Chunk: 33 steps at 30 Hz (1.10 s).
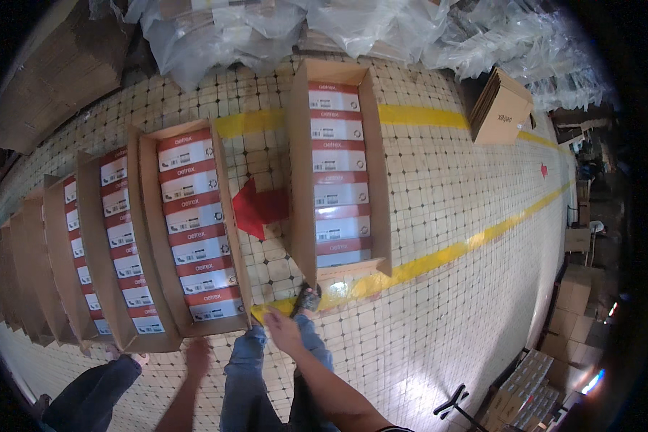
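Observation:
My left hand point(197, 356) hangs just below the near end of a long open brown carton point(147, 216); its fingers are blurred and I see nothing held. To its right, my right hand point(284, 331) is held above my knees with its fingers apart, holding nothing. A column of red-and-white shoe boxes point(194, 216) fills the carton nearest my left hand. Farther ahead and to the right, another long open carton point(303, 180) holds a similar column of red-and-white boxes point(340, 160). Its near end is by my shoe point(308, 297).
More open cartons point(93, 216) stand in a row to the left, several with boxes inside. Another person's leg point(97, 385) is at lower left. A red arrow point(255, 207) and yellow tape point(439, 268) mark the tiled floor. Folded cardboard point(502, 111) leans at upper right; plastic-wrapped stacks point(367, 25) line the back.

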{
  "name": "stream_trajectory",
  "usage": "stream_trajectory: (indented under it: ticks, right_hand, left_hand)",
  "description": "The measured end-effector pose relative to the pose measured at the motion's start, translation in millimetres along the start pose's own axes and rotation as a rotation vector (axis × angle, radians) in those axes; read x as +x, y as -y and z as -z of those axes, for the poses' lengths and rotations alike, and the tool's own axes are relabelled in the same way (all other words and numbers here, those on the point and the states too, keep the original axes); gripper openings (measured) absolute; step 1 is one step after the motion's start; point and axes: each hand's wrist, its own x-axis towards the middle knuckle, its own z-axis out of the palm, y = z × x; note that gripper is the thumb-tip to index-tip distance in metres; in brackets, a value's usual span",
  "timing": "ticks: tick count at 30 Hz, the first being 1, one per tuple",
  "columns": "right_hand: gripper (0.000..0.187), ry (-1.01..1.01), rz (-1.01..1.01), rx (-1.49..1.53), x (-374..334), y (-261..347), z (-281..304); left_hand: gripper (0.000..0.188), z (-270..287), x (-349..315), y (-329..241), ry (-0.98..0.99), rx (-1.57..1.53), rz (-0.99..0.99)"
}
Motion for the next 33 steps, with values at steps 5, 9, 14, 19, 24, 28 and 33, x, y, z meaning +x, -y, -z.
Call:
stream_trajectory:
  ticks: [5, 9, 14, 19, 24, 28, 33]
  right_hand:
    - [0.047, -0.688, -0.207, -0.268, -29, -70, 151]
    - [0.044, -0.758, -0.010, -0.093, 24, -106, 259]
    - [0.028, -0.209, 0.163, -0.552, 89, -104, 339]
    - [0.023, -0.068, 0.297, -0.693, 62, -3, 397]
    - [0.039, -0.638, 0.793, -0.760, 74, 180, 486]
    - [0.041, -0.985, 0.911, -0.620, 134, 303, 504]
    - [0.051, -1.004, 0.851, -0.669, 183, 368, 516]
  left_hand:
    - [0.040, -168, -45, 87, 0.315, 1.079, -0.214]
    - [0.058, -294, 6, 109, 0.080, 1.140, -0.367]
    - [0.042, -341, 77, 125, -0.139, 1.501, -0.376]
    - [0.035, -377, 24, 48, -0.160, 1.640, -0.691]
    - [0.038, -498, -46, -90, -0.371, 1.171, -1.047]
    - [0.050, -607, -24, -169, -0.643, 0.881, -1.341]
    - [0.047, -649, 1, -222, -0.779, 0.909, -1.483]
